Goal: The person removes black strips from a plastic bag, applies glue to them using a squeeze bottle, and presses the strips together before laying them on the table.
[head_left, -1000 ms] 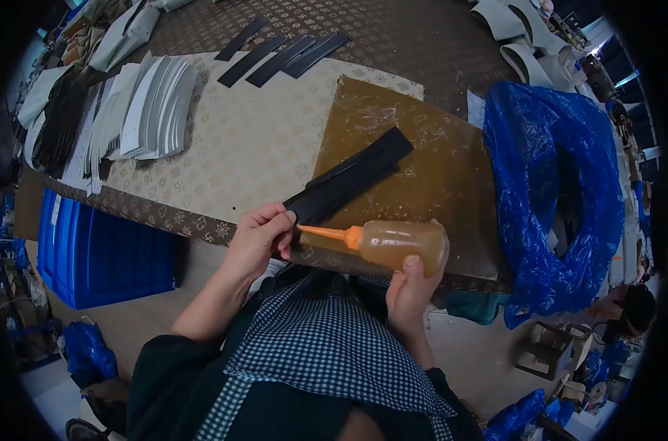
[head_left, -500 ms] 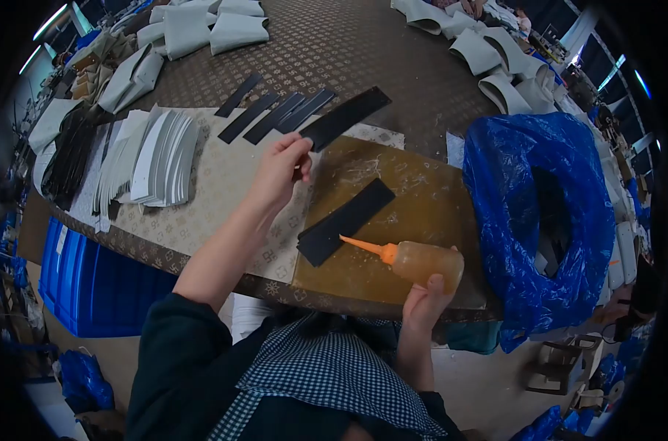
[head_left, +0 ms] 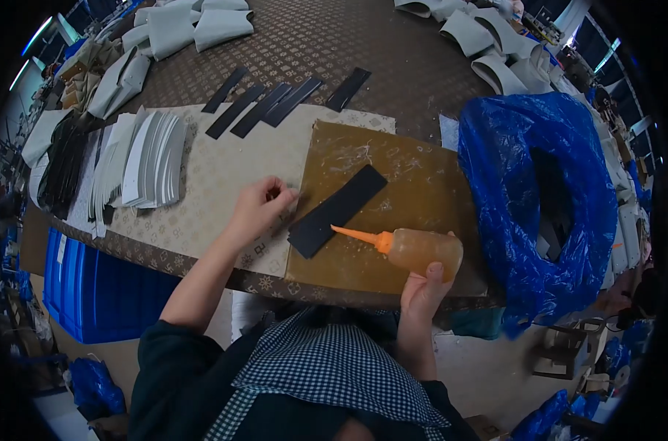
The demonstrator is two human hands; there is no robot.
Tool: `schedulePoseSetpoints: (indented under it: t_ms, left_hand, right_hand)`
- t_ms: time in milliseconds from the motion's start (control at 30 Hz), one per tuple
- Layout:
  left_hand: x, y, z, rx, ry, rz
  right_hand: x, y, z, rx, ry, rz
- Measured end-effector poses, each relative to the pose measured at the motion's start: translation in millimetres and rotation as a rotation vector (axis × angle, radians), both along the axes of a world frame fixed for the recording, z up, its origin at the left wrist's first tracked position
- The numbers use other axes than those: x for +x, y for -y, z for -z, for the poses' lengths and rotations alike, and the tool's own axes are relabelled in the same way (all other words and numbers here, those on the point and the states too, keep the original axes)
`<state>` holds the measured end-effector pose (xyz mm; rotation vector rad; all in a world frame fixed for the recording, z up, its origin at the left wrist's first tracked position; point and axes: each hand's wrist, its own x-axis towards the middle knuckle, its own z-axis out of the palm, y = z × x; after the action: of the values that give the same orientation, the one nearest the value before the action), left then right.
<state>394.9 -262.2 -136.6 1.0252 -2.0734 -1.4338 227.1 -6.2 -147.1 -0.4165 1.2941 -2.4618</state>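
My right hand (head_left: pixel 425 288) grips a translucent squeeze bottle (head_left: pixel 424 253) with an orange nozzle, its contents amber. The nozzle tip hovers at the lower edge of a black strip (head_left: pixel 340 209) on a brown work board (head_left: pixel 422 176); whether it touches cannot be made out. Left of this strip, my left hand (head_left: pixel 260 209) is over the pale patterned sheet, empty, its fingers loosely bent and the thumb apart. Farther back, another black strip (head_left: pixel 348 89) lies alone, right of several similar strips (head_left: pixel 269 101) in a slanted row.
Stacked white pieces (head_left: pixel 154 158) and a bundle of black strips (head_left: pixel 63 165) stand at the left. A blue plastic bag (head_left: pixel 488 154) with its mouth open takes up the right side. White folded pieces (head_left: pixel 170 33) lie farther back. Below the table's left edge is a blue bin (head_left: pixel 102 290).
My left hand has let go of the black strip it held, which now lies beyond the board, and has come back nearer to me. My right hand keeps hold of the bottle.
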Motion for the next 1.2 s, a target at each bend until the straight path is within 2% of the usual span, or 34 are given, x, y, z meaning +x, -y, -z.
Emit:
schedulePoseSetpoints:
  t_ms: [33, 100, 133, 233, 333, 433, 533, 633, 733, 833, 933, 1033, 1200]
  left_hand:
    - [15, -18, -11, 0.118, 0.069, 0.008]
    - [30, -45, -18, -0.189, 0.204, 0.003]
    - [33, -57, -20, -0.244, 0.186, -0.006]
    - [28, -75, -14, -0.273, 0.197, -0.106]
    - [31, -74, -4, -0.125, 0.105, -0.169]
    - [35, -67, 4, -0.059, 0.026, -0.147]
    - [31, -65, -4, -0.185, 0.085, -0.08]
    - [29, -58, 10, 0.038, -0.115, -0.065]
    - [39, -60, -5, 0.564, -0.172, -0.058]
    - [44, -62, -3, 0.585, -0.293, -0.125]
    - [56, -63, -5, 0.628, -0.277, -0.132]
    - [62, -74, -20, 0.789, -0.3, -0.235]
    - [66, -86, -16, 0.8, -0.368, -0.181]
  right_hand:
    - [0, 1, -1, 0.005, -0.001, 0.01]
    - [1, 2, 0, 0.021, -0.004, 0.022]
    - [1, 2, 1, 0.03, -0.007, 0.025]
    - [1, 3, 1, 0.034, -0.019, 0.017]
    - [0, 1, 3, 0.026, -0.026, 0.012]
    - [1, 0, 3, 0.02, -0.026, 0.0]
    - [2, 1, 3, 0.01, -0.019, 0.0]
    - [2, -1, 4, 0.003, -0.008, 0.008]
    - [3, -2, 2, -0.001, 0.006, -0.004]
    - [3, -2, 2, -0.002, 0.013, -0.005]
    - [3, 0, 1, -0.018, 0.022, 0.007]
    - [5, 4, -7, 0.023, -0.005, 0.07]
    - [-1, 18, -10, 0.104, -0.142, 0.178]
